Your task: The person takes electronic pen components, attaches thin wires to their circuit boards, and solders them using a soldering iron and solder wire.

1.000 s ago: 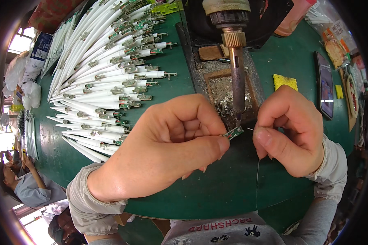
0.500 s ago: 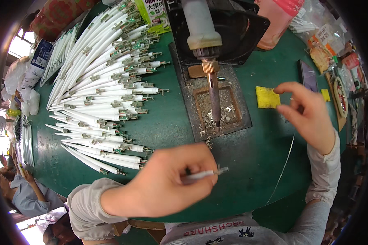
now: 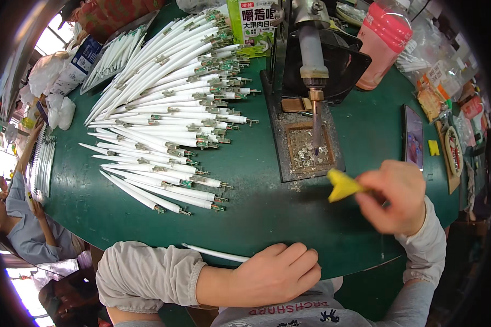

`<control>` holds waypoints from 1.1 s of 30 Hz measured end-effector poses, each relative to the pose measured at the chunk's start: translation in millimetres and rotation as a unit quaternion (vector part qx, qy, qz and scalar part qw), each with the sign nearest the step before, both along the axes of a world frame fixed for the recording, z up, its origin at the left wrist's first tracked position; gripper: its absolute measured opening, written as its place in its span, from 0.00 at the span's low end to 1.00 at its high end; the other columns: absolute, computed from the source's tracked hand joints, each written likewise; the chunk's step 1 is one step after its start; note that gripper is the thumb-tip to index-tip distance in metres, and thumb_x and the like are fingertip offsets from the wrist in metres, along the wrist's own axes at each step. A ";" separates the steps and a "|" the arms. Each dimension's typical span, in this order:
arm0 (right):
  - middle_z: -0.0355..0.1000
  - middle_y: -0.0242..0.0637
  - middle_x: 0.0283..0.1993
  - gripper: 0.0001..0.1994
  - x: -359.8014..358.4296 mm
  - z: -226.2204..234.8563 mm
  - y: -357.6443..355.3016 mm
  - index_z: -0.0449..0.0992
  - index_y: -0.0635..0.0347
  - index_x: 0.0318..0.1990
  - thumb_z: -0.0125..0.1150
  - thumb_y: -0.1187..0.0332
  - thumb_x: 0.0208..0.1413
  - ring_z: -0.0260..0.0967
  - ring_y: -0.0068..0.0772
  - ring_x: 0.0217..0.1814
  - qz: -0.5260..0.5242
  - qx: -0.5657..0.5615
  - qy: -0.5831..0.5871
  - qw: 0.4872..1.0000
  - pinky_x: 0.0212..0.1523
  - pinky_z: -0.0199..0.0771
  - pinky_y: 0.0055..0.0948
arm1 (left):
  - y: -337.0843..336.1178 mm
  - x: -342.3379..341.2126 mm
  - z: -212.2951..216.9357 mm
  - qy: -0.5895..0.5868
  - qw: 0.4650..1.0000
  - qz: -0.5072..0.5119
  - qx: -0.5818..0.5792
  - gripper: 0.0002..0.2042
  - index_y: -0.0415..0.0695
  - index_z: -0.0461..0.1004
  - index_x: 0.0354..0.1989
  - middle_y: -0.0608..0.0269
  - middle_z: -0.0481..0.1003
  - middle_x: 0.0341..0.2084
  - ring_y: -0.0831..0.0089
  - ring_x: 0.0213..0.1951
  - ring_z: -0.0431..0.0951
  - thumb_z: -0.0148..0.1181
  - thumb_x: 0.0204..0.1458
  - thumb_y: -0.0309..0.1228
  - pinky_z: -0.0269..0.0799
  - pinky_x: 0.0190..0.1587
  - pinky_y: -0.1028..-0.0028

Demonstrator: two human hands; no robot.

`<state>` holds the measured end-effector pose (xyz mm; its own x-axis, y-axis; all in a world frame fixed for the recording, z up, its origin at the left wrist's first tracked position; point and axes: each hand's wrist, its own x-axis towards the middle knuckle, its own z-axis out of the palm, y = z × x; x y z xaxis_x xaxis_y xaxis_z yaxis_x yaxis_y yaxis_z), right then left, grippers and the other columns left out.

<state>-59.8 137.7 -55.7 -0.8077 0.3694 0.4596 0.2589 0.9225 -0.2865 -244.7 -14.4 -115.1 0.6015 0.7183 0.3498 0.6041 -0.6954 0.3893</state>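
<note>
My right hand pinches a small yellow sponge and holds it above the green table, just right of the metal tray. The soldering iron points down from its stand into that tray, which holds solder scraps. My left hand rests near the table's front edge with its fingers curled. A white tube lies at the edge beside it, partly hidden behind the hand; whether the hand grips it cannot be seen.
Several white tubes with small circuit ends fan out across the left of the table. A pink bottle, a green carton and a phone stand at the back and right. Another person sits at the left.
My right hand picked up the yellow sponge from the table and brought it toward me. My left hand dropped to the front edge with the white tube. The view shifted downward.
</note>
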 end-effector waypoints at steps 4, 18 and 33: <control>0.60 0.32 0.17 0.13 -32.7 12.7 -10.9 0.73 0.63 0.30 0.64 0.79 0.31 0.60 0.31 0.14 0.023 0.072 0.031 0.997 0.14 0.59 0.28 | -1.1 0.3 -1.1 -0.004 1.000 -0.018 0.014 0.10 0.42 0.71 0.31 0.62 0.69 0.31 0.71 0.33 0.69 0.56 0.40 0.31 0.67 0.31 0.77; 0.59 0.30 0.11 0.06 -40.8 9.7 9.3 0.71 0.64 0.26 0.61 0.72 0.43 0.55 0.20 0.12 -0.144 -0.263 -0.054 0.953 0.15 0.51 0.24 | -6.0 -48.5 26.0 0.027 0.993 0.042 0.104 0.14 0.40 0.74 0.38 0.59 0.71 0.31 0.69 0.31 0.71 0.59 0.39 0.29 0.69 0.32 0.73; 0.55 0.34 0.10 0.05 -16.7 4.9 12.7 0.70 0.62 0.25 0.61 0.74 0.40 0.51 0.25 0.11 -0.216 -0.179 -0.092 0.955 0.15 0.46 0.29 | -39.0 -174.1 34.5 0.182 0.925 0.330 0.047 0.12 0.41 0.72 0.33 0.61 0.71 0.31 0.63 0.32 0.73 0.55 0.36 0.20 0.70 0.34 0.69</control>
